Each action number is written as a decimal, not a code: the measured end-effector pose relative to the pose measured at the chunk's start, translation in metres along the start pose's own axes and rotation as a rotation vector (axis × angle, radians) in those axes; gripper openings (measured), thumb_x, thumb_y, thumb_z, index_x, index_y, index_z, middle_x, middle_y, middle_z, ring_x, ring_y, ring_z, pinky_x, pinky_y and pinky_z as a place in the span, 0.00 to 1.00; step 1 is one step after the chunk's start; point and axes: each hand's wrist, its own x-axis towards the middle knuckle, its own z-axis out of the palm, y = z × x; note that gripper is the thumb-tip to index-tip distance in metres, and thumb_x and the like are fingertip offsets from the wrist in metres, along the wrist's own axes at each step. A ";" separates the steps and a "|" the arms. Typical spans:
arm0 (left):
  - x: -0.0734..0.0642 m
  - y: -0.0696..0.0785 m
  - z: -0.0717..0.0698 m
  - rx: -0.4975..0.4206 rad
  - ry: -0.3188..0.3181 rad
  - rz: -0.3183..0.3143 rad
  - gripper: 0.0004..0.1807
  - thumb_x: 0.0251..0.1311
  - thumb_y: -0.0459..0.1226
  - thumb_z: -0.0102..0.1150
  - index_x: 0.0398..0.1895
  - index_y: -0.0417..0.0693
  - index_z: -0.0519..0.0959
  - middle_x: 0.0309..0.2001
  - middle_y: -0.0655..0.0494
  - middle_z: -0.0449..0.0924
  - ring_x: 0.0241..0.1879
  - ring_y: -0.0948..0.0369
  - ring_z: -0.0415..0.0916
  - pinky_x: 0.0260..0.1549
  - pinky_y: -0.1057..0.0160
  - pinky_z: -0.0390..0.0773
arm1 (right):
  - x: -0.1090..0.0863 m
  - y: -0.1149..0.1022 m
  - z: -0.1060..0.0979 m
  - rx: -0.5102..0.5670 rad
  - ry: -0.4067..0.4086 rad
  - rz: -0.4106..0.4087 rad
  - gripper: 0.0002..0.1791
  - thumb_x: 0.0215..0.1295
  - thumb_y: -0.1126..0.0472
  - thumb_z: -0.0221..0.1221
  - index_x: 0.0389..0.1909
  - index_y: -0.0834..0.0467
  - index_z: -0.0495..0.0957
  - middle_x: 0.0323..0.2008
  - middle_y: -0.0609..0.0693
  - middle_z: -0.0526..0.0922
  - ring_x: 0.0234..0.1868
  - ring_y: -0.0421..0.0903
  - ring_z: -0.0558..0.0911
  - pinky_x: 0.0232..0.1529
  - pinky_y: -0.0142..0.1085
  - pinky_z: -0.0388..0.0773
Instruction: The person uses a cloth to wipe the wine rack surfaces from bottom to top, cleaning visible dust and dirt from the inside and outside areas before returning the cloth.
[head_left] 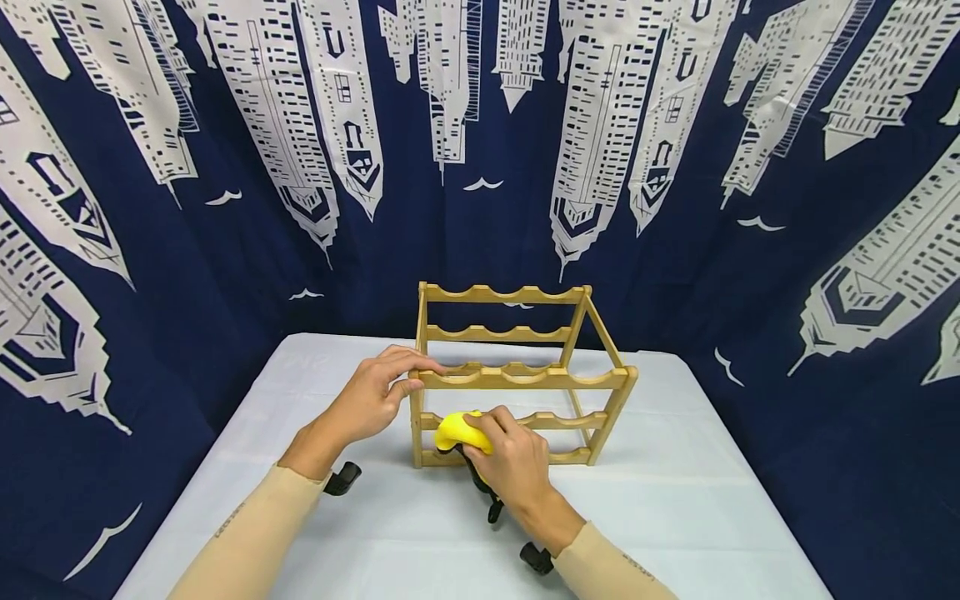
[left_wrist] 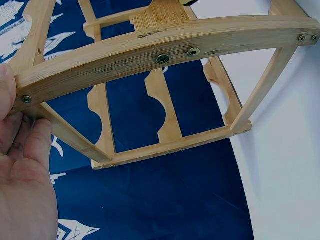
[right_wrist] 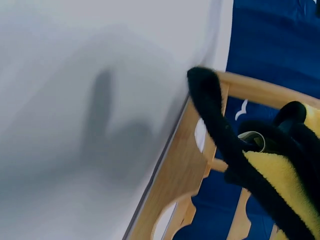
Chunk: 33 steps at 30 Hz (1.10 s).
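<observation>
A bamboo wine rack (head_left: 517,375) with scalloped rails stands on the white table (head_left: 675,517). My left hand (head_left: 375,396) grips the rack's top front-left corner, fingers curled over the rail; the left wrist view shows fingers (left_wrist: 20,145) against the rack's side frame (left_wrist: 150,55). My right hand (head_left: 510,462) holds a yellow and black plush toy (head_left: 461,433) against the lower front rail near the left post. In the right wrist view the plush toy (right_wrist: 270,165) with its black limb sits beside the rack's rail (right_wrist: 175,185).
A dark blue curtain (head_left: 150,250) printed with white skyscrapers hangs behind and around the table. The rack stands at mid-table, with bare white tabletop to its left, right and front. Black wrist-camera mounts (head_left: 341,479) sit on both forearms.
</observation>
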 end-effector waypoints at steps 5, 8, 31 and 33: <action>0.000 0.000 0.000 0.003 -0.005 0.000 0.17 0.83 0.30 0.65 0.66 0.53 0.91 0.64 0.62 0.93 0.73 0.52 0.83 0.68 0.40 0.87 | -0.001 0.014 -0.010 0.026 0.021 0.015 0.36 0.39 0.59 0.98 0.54 0.51 0.96 0.39 0.47 0.89 0.28 0.44 0.91 0.29 0.39 0.92; 0.000 0.000 0.000 0.002 -0.005 0.007 0.17 0.83 0.31 0.65 0.66 0.53 0.91 0.64 0.62 0.93 0.73 0.52 0.83 0.68 0.39 0.87 | -0.002 0.024 -0.019 0.047 0.018 0.064 0.31 0.45 0.59 0.95 0.53 0.52 0.96 0.39 0.48 0.89 0.30 0.45 0.92 0.28 0.41 0.91; 0.001 -0.003 0.001 -0.011 0.014 0.031 0.18 0.81 0.31 0.67 0.64 0.59 0.91 0.63 0.64 0.93 0.72 0.54 0.84 0.68 0.44 0.86 | -0.026 0.086 -0.059 -0.096 0.122 -0.026 0.29 0.48 0.60 0.90 0.53 0.57 0.94 0.42 0.57 0.89 0.25 0.54 0.89 0.25 0.49 0.89; 0.000 -0.004 0.001 -0.007 0.016 0.036 0.17 0.81 0.31 0.67 0.64 0.59 0.91 0.63 0.64 0.93 0.72 0.54 0.84 0.67 0.44 0.86 | -0.029 0.093 -0.061 -0.102 0.136 -0.021 0.27 0.49 0.60 0.87 0.53 0.57 0.94 0.42 0.56 0.90 0.25 0.54 0.89 0.24 0.50 0.88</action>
